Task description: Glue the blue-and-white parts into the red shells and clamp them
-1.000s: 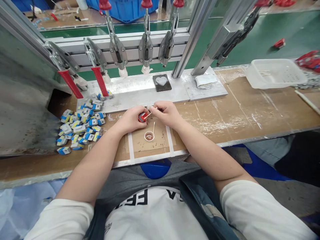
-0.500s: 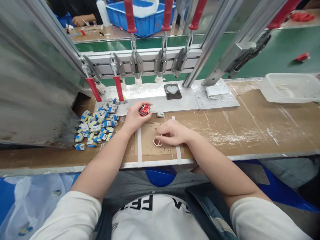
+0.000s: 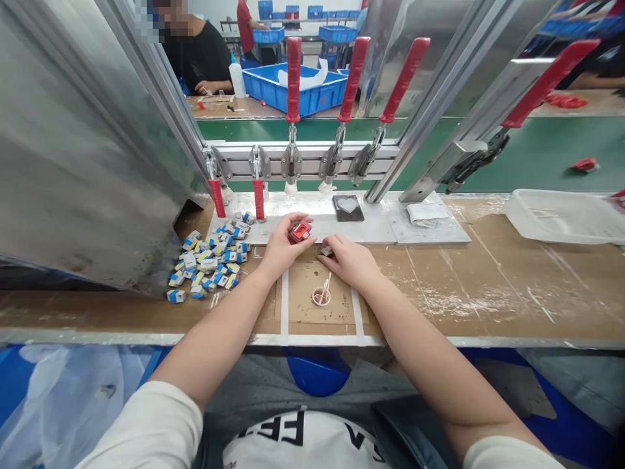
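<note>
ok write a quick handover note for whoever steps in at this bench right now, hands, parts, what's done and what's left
Left hand: holds a small red part at the near edge of the grey fixture plate.
Right hand: fingertips on a small grey piece on the cardboard; whether it is gripped cannot be told.
Small cup with a stick resting in it sits in the taped square, free of both hands.
Pile of blue, white and yellow parts lies to the left.
Heart-shaped piece on a dark tile sits under the red-handled clamps.
Done: stick is parked in the cup.
Left: red part and grey piece are not joined.
</note>
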Demonstrator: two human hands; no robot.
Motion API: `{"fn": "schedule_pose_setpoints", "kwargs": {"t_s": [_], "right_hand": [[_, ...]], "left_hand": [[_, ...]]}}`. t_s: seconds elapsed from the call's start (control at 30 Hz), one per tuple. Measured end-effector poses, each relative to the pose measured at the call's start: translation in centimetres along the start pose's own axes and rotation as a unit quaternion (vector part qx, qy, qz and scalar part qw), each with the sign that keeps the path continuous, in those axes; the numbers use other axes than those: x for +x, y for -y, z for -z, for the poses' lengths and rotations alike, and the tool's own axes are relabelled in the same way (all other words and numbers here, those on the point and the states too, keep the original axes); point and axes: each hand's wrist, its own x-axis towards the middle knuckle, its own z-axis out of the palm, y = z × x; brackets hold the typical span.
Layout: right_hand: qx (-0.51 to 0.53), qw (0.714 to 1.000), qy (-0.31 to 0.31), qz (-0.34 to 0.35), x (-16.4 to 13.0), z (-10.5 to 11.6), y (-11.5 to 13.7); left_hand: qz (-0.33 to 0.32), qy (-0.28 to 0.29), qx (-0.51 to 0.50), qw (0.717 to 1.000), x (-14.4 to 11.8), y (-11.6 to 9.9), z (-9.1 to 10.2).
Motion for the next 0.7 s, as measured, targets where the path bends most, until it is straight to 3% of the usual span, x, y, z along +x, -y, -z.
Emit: {"fn": "schedule_pose_setpoints", "kwargs": {"t_s": [0.13, 0.23, 0.3, 0.37, 0.43, 0.5, 0.57, 0.7], "right_hand": [[0.042, 0.999, 0.005, -0.021, -0.1, -0.2, -0.4], [0.143, 0.989, -0.021, -0.034, -0.1, -0.3, -1.0], [0.272, 0.96, -0.051, -0.038, 0.2, -0.5, -1.4], [0.4, 0.913, -0.067, -0.048, 0.5, -0.9, -1.9], [0.457, 0.884, -0.068, -0.07, 0.8, -1.3, -2.2], [0.428, 0.897, -0.08, -0.075, 1.0, -1.4, -2.3], [0.351, 0.931, -0.091, -0.041, 0.8, -1.3, -1.9], [0.22, 0.973, -0.028, 0.069, 0.3, -0.8, -1.1]], "left_hand": [[-0.003, -0.009, -0.024, 1.0, 0.0, -0.3, -0.1], [-0.003, -0.027, -0.019, 0.999, 0.0, -0.2, 0.0], [0.003, -0.031, -0.011, 0.999, 0.0, -0.1, 0.0], [0.006, -0.031, -0.009, 0.999, -0.1, 0.0, 0.0], [0.007, -0.034, -0.006, 0.999, -0.1, 0.1, -0.1], [0.018, -0.045, -0.007, 0.999, 0.0, 0.3, -0.1], [0.037, -0.063, -0.016, 0.997, 0.2, 0.6, -0.1], [0.047, -0.082, -0.039, 0.995, 0.6, 0.8, -0.2]]}}
